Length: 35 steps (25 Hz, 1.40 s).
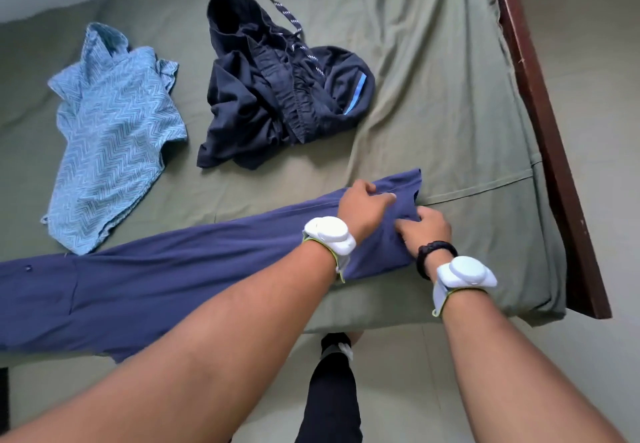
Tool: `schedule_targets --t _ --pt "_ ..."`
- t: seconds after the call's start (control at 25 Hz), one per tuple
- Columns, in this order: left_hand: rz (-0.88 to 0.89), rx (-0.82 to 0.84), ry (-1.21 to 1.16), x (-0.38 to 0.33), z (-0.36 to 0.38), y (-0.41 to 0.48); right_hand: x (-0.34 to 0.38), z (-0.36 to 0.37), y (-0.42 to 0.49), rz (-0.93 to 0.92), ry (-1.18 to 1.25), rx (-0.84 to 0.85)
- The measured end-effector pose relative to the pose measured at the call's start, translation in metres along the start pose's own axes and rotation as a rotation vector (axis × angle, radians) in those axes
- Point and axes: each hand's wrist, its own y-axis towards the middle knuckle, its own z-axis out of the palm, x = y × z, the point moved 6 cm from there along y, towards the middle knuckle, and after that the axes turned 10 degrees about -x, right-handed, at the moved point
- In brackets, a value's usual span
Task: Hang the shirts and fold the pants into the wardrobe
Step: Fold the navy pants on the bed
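Long blue pants [166,276] lie stretched across the near part of the bed, running from the left edge to the right. At their right end, my left hand [363,208] pinches the far edge of the cloth. My right hand [427,231] grips the near corner of that same end, fingers curled into the fabric. A light blue zigzag-patterned shirt [110,137] lies flat further back on the left. Crumpled dark navy drawstring pants [277,92] sit in a heap behind the blue pants.
An olive green sheet [433,79] covers the bed. A dark wooden bed frame [550,137] runs along the right side, with pale floor [616,131] beyond it. My leg and foot [334,390] stand on the floor at the bed's near edge.
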Motion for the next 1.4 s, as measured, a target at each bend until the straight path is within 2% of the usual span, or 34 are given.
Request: schedule_targets --t 0.08,0.2,0.32,0.44,0.52,0.68,0.8,0.92,1.0,1.08,1.12,1.16,1.24,1.4 --pt "-0.112 0.114 -0.106 0.002 -0.002 -0.012 0.023 0.004 -0.029 -0.077 0.071 0.000" --pt "-0.174 0.237 -0.243 0.015 -0.052 -0.027 0.059 0.046 -0.092 -0.244 -0.001 0.097" --pt "-0.248 0.205 -0.342 0.056 -0.151 -0.034 0.096 0.113 -0.164 -0.372 -0.017 0.179" --pt "-0.271 0.170 -0.433 0.127 -0.276 -0.033 0.146 0.209 -0.246 -0.466 -0.076 0.292" --pt "-0.303 0.087 -0.473 0.179 -0.347 -0.028 0.176 0.270 -0.293 -0.538 -0.099 0.353" --pt "-0.379 -0.169 -0.580 0.312 -0.522 -0.006 0.235 0.439 -0.423 -0.641 -0.138 0.597" --pt "-0.425 -0.305 -0.527 0.408 -0.636 0.004 0.262 0.549 -0.513 -0.701 -0.131 0.750" --pt "-0.446 -0.366 -0.476 0.478 -0.711 0.011 0.266 0.615 -0.570 -0.743 -0.138 0.890" --pt "-0.424 -0.433 -0.353 0.508 -0.744 0.020 0.258 0.632 -0.577 -0.709 -0.121 0.905" --pt "-0.386 -0.594 0.022 0.518 -0.763 0.026 0.246 0.624 -0.558 -0.668 -0.075 0.787" --pt "-0.297 -0.662 0.180 0.504 -0.761 0.027 0.241 0.613 -0.540 -0.674 -0.033 0.662" --pt "-0.147 -0.662 0.272 0.483 -0.744 0.029 0.235 0.595 -0.519 -0.690 -0.009 0.502" --pt "0.145 -0.512 0.356 0.427 -0.676 0.027 0.221 0.553 -0.471 -0.689 -0.044 0.164" --pt "0.478 -0.087 0.416 0.329 -0.511 0.042 0.183 0.478 -0.385 -0.479 -0.274 -0.345"
